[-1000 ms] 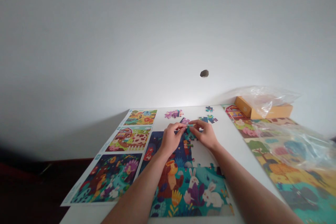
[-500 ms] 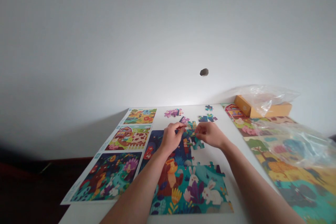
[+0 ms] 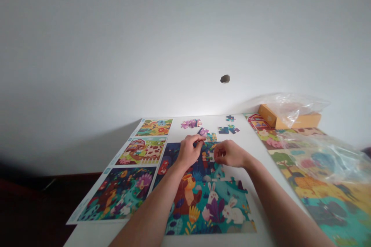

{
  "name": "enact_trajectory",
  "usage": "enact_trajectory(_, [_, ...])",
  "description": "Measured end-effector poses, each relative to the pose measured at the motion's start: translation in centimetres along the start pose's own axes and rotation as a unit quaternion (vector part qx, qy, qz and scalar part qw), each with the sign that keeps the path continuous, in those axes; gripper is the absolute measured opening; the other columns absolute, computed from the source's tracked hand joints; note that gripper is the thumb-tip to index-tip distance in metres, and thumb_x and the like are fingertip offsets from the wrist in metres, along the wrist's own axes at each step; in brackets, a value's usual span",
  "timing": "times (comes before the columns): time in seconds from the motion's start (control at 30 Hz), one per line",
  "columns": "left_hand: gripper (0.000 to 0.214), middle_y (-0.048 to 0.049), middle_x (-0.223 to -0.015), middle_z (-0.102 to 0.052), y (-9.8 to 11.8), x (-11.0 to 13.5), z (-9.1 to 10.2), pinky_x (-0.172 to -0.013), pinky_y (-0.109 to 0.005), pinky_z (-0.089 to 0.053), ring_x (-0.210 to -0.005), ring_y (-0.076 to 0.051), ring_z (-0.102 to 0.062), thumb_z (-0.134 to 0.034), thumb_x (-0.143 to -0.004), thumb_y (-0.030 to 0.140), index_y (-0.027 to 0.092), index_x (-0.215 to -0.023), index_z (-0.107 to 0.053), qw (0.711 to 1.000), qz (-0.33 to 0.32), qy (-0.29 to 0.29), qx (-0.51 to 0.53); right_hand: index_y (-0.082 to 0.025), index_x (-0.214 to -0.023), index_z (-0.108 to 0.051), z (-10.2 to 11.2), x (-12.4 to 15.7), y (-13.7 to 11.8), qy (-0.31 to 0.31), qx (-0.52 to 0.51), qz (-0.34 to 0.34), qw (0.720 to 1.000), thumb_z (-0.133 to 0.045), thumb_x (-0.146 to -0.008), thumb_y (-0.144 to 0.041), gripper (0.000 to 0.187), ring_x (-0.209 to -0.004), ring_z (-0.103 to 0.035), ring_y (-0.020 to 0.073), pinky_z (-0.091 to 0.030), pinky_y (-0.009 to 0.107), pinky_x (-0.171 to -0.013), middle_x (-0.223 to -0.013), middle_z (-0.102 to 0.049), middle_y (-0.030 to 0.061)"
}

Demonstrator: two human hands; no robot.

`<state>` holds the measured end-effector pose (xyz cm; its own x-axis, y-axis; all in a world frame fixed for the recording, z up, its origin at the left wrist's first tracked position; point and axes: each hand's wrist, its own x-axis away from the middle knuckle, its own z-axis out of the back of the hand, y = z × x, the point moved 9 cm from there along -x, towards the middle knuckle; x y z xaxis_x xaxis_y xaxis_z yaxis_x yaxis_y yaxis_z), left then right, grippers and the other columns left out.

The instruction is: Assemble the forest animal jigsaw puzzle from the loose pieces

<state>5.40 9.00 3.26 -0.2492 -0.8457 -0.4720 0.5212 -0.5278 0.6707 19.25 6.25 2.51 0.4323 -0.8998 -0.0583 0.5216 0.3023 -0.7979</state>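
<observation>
A pale wall (image 3: 185,46) stands behind a white table (image 3: 255,150), and much printed paper is spread on this table. At the right side lies a big poster (image 3: 319,200), partly under a clear plastic bag (image 3: 327,154). Further back sits an orange cardboard box (image 3: 290,122) with a second plastic bag (image 3: 292,104) on it. At the left side lies a long sheet (image 3: 117,195) with three pictures, one under the other (the middle one shows a red barn, as far as I can see from here).

In the centre, directly in front of the person, lies a jigsaw puzzle (image 3: 208,208) with a bear and white rabbits in its lower part. Both hands work at its upper edge. The left hand (image 3: 188,151) bends down over the dark blue area, and the right hand (image 3: 230,153) is near it, with a small white gap (image 3: 210,157) just beside its curled fingers. The two hands stay apart, and the fingers of each are drawn together, but I cannot tell if they pinch a piece.

Above the hands lie a pink piece (image 3: 203,131) and a teal piece (image 3: 211,137). Further up are a pink group of pieces (image 3: 190,124), a blue group of pieces (image 3: 228,129) and one single piece (image 3: 230,118).
</observation>
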Motion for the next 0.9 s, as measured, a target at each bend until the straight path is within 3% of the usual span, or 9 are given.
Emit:
enact_trajectory(0.13, [0.017,-0.0026,-0.091,-0.073,2.1,0.4,-0.5,-0.089,-0.037,-0.047,-0.094,-0.021,-0.063,-0.06,-0.082,0.013,0.025,-0.085,-0.072,0.997,-0.062,-0.048,-0.023,-0.018,-0.063,-0.07,0.3,0.0,-0.2,0.003,0.023,0.01,1.0,-0.059,-0.061,-0.014,0.012,-0.051,-0.054,0.0125,-0.036,0.02,-0.048,-0.055,-0.063,-0.002])
enact_trajectory(0.23, [0.014,-0.0027,-0.091,-0.071,3.0,0.7,-0.9,-0.091,-0.038,-0.045,-0.097,-0.022,-0.061,-0.065,-0.078,0.014,0.025,-0.079,-0.072,0.993,-0.08,-0.082,-0.041,-0.017,-0.064,-0.069,0.3,0.0,0.1,-0.003,-0.016,-0.003,1.0,-0.057,-0.063,-0.014,0.012,-0.053,-0.055,0.0128,-0.038,0.021,-0.049,-0.056,-0.063,-0.0021])
enact_trajectory(0.4, [0.013,-0.0033,-0.091,-0.07,3.6,0.8,-0.5,-0.09,-0.037,-0.045,-0.096,-0.022,-0.061,-0.063,-0.079,0.014,0.024,-0.076,-0.072,0.993,-0.088,-0.075,-0.025,-0.017,-0.063,-0.067,-0.2,0.1,0.2,-0.029,-0.041,-0.018,0.999,-0.056,-0.062,-0.013,0.012,-0.052,-0.054,0.0127,-0.038,0.021,-0.049,-0.055,-0.062,-0.0025])
enact_trajectory(0.5, [0.013,-0.0055,-0.085,-0.07,3.9,0.9,-0.2,-0.081,-0.034,-0.049,-0.087,-0.021,-0.064,-0.059,-0.083,0.02,0.021,-0.081,-0.072,0.992,-0.088,-0.08,0.041,-0.017,-0.063,-0.068,-0.4,0.2,0.0,-0.04,-0.013,-0.008,0.999,-0.056,-0.061,-0.012,0.013,-0.052,-0.054,0.0129,-0.037,0.02,-0.048,-0.055,-0.063,-0.0022])
enact_trajectory(0.57, [0.017,-0.0054,-0.074,-0.07,3.7,1.3,-1.0,-0.068,-0.029,-0.05,-0.07,-0.018,-0.065,-0.056,-0.086,0.026,0.019,-0.082,-0.071,0.982,-0.054,-0.135,0.119,-0.017,-0.064,-0.069,-0.4,0.2,-0.1,-0.038,0.008,0.004,0.999,-0.057,-0.062,-0.014,0.012,-0.053,-0.054,0.0128,-0.037,0.02,-0.048,-0.056,-0.063,-0.0022])
enact_trajectory(0.7, [0.03,-0.0068,-0.064,-0.073,3.6,2.8,-3.4,-0.044,-0.022,-0.039,-0.047,-0.013,-0.061,-0.051,-0.09,0.034,0.015,-0.079,-0.071,0.933,0.018,-0.273,0.233,-0.017,-0.067,-0.07,-0.3,0.2,-0.2,-0.03,0.053,0.023,0.998,-0.061,-0.065,-0.019,0.009,-0.054,-0.054,0.0122,-0.035,0.02,-0.049,-0.059,-0.063,-0.0019])
enact_trajectory(0.9, [0.029,-0.0081,-0.064,-0.074,5.0,3.6,-4.4,-0.048,-0.017,-0.043,-0.055,-0.014,-0.068,-0.054,-0.086,0.029,0.012,-0.07,-0.071,0.921,-0.032,-0.336,0.196,-0.018,-0.072,-0.072,-0.4,0.0,0.1,-0.04,0.139,0.013,0.989,-0.063,-0.065,-0.023,0.012,-0.055,-0.049,0.0103,-0.031,0.02,-0.05,-0.06,-0.059,-0.0025])
